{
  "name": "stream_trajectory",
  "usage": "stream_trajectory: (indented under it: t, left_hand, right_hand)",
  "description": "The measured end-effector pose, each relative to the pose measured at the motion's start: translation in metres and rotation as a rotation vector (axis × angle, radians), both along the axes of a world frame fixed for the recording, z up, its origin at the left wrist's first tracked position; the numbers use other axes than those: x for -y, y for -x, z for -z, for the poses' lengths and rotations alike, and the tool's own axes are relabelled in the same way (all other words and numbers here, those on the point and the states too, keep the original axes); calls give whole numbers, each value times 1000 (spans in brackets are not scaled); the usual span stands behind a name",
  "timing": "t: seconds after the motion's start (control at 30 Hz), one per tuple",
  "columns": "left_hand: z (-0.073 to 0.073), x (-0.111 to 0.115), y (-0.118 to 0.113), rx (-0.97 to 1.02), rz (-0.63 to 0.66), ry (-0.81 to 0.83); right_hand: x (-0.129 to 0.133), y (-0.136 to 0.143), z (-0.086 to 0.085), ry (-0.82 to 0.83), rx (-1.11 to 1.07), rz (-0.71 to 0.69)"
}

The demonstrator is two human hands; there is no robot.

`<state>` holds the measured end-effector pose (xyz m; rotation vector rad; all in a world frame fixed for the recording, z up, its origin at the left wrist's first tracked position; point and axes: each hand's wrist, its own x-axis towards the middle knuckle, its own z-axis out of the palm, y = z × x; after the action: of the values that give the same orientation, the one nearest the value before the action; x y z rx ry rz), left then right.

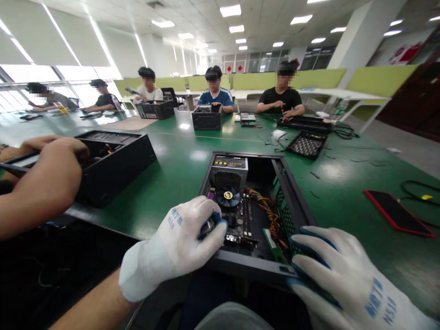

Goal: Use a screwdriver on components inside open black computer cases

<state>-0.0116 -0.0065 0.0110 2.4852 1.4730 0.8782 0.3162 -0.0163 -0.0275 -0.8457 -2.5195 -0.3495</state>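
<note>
An open black computer case [250, 262] lies in front of me, with a fan [228, 196], a power supply [229, 170] and coloured cables [270, 208] inside. My left hand [185, 233], in a white glove with blue fingertips, is curled over the case's near left corner. Its fingers are closed around a small dark object with a shiny part, mostly hidden. My right hand [340, 270], gloved alike, has its fingers spread against the right near edge of the case. Beside its fingertips a green circuit board [273, 245] stands inside the case.
At the left, a person's bare arms [51, 174] reach into another black case [120, 169]. A red-edged black tablet [398, 211] and cables lie right on the green table [178, 169]. A perforated black panel [307, 145] lies beyond. Several people work across the table.
</note>
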Motion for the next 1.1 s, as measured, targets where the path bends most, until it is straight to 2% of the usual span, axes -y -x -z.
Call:
stream_trajectory:
  t: [0.17, 0.3, 0.37, 0.43, 0.53, 0.63, 0.7, 0.8, 0.93, 1.1]
  left_hand:
    - [11, -1, -3, -118, 99, 40]
    - [16, -3, -6, -181, 84, 20]
    - [15, -3, -8, -187, 81, 18]
    - [15, -3, -9, -185, 77, 17]
    - [15, -2, -10, -172, 64, 0]
    - [15, -2, -10, -165, 58, -11]
    - [15, -1, -9, -166, 60, -3]
    - [15, -1, -9, -163, 62, 0]
    - [15, -2, -9, -155, 71, 15]
    - [16, -2, -9, -145, 71, 3]
  right_hand:
    - [-4, -6, -14, 60, 14, -28]
    - [-33, 4, -36, 113, 16, 29]
    - [-58, 20, -41, 113, 103, 68]
    - [-86, 44, -39, 145, 292, 39]
    - [-124, 86, -28, 196, 559, 15]
    - [-149, 124, -15, 256, 754, 4]
    - [-156, 141, -9, 278, 815, -16]
    - [-159, 151, -6, 285, 847, -68]
    - [-157, 147, -11, 273, 838, -130]
    - [-155, 135, -25, 271, 789, -124]
